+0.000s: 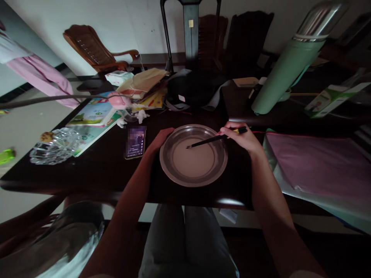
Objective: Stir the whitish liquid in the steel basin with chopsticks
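Note:
A round, shallow metal dish stands on the dark table in front of me. Inside it is a smooth, pale layer that looks like a cloudy liquid. My left hand grips the dish by its far-left rim, with the fingertips partly hidden. My right hand, over the right rim, is closed around dark chopsticks. Their tips point left and down and touch or hover just over the pale surface; I cannot tell which. Left of the dish lies a phone with its screen lit.
A glass bowl, booklets and crumpled tissues lie at left. Behind the dish sits a black bag. A green thermos stands back right, near a pink folder. People are partly visible at left.

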Demonstrator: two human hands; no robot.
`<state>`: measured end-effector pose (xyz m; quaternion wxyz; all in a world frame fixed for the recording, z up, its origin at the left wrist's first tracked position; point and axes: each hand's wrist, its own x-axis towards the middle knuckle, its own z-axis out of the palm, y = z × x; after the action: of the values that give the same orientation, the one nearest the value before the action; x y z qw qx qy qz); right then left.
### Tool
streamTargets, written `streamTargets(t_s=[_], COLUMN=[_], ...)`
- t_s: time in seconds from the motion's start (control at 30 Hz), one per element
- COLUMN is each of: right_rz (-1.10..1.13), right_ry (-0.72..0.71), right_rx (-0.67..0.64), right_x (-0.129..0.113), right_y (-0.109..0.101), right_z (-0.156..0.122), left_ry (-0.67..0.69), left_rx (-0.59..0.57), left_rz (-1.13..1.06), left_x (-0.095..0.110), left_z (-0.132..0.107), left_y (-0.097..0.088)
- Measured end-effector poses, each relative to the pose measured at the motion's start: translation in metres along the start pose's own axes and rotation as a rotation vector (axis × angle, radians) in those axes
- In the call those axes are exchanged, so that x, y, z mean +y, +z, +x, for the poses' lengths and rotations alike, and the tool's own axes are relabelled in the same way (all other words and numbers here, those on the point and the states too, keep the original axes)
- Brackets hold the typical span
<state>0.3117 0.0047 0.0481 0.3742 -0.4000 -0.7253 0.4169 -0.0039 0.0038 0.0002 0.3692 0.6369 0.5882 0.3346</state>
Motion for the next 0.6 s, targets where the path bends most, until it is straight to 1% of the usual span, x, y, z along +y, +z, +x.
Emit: streamTargets(t_s=[0.07, 0.1, 0.17, 0.27, 0.33, 0.43, 0.53, 0.6], right_rz=[-0.002, 0.005, 0.015, 0.028, 0.042, 0.044, 0.023, 0.028], right_ry=[0.028, 0.044, 0.064, 0.047, 0.022, 0.006, 0.034, 0.063], right_rx=[0.024, 0.004, -0.075, -0.182, -0.2, -0.122, -0.011, -0.009], right_x=[0.0, 0.0, -0.001, -0.003, -0.004, -0.003, -0.001, -0.001], right_y=[-0.008, -0.011, -0.012, -0.001, 0.007, 0.009, -0.003, -0.011], right_z=[-0.002, -0.003, -0.004, -0.003, -0.001, 0.0, -0.001, -0.003], left_ry=[-0.006, -0.002, 0.0, -0.013, -0.002, 0.007, -0.003, 0.008], left_rx=[0.009, 0.01, 0.009, 0.01, 0.007, -0.001, -0.002, -0.002], left_rz=[-0.016, -0.02, -0.033, -0.058, -0.046, -0.011, -0.002, -0.003], left_x=[-0.002, -0.002, -0.003, -0.002, -0.001, 0.0, 0.0, -0.001], left_z=[0.001, 0.001, 0.001, 0.0, 0.0, 0.0, 0.0, 0.001], left_y=[0.0, 0.0, 0.001, 0.0, 0.0, 0.0, 0.0, 0.0])
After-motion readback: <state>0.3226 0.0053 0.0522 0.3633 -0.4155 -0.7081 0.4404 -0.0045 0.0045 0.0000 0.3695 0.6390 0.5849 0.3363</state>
